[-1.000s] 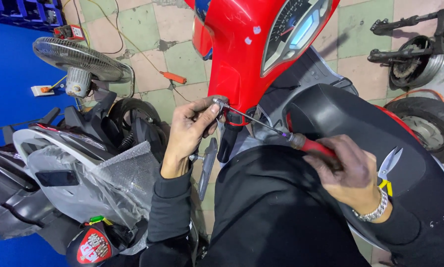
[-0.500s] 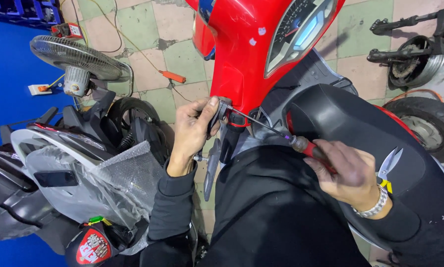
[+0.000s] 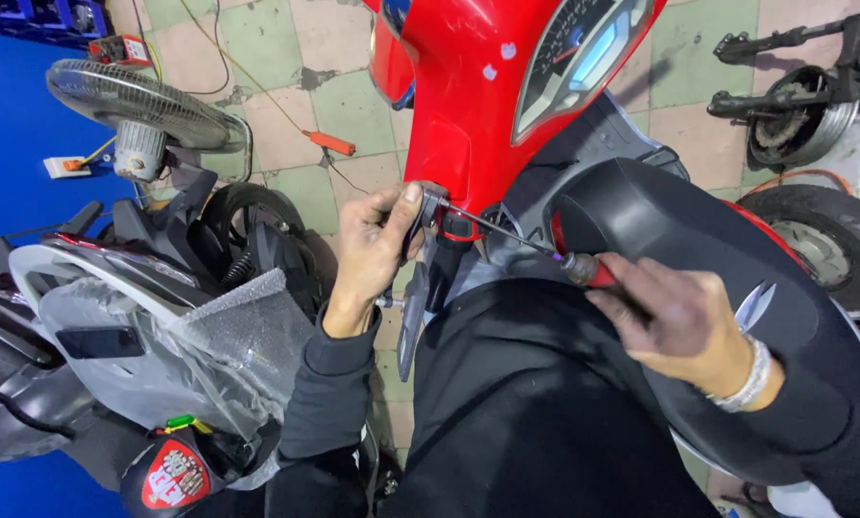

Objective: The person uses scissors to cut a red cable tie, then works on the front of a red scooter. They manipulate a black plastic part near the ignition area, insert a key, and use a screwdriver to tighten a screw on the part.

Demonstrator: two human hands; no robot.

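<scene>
- While a wrapped scooter (image 3: 133, 336) under clear bubble plastic fills the left edge, with a standing fan (image 3: 138, 105) behind it on the tiled floor (image 3: 344, 105), nothing from that side reaches into the work.
- An orange-handled tool (image 3: 330, 143) lies loose on the floor, well apart from both hands.
- The left hand (image 3: 377, 245) is closed round a small dark fitting (image 3: 428, 213) at the lower edge of the red scooter front panel (image 3: 468, 86), thumb on top, pinching it in place.
- The screwdriver (image 3: 535, 251) lies with its long axis slanting from lower right up to upper left; its tip meets the fitting just beside the left thumb.
- The right hand (image 3: 674, 317) is clenched on the screwdriver's red handle, lower and to the right of the fitting, so the left hand is the nearer one.
- The black seat (image 3: 679, 221) curves close under the right hand, crowding the handle's swing.
- Further right, a loose wheel (image 3: 799, 120) and a tyre (image 3: 833, 240) stand clear of it all.
</scene>
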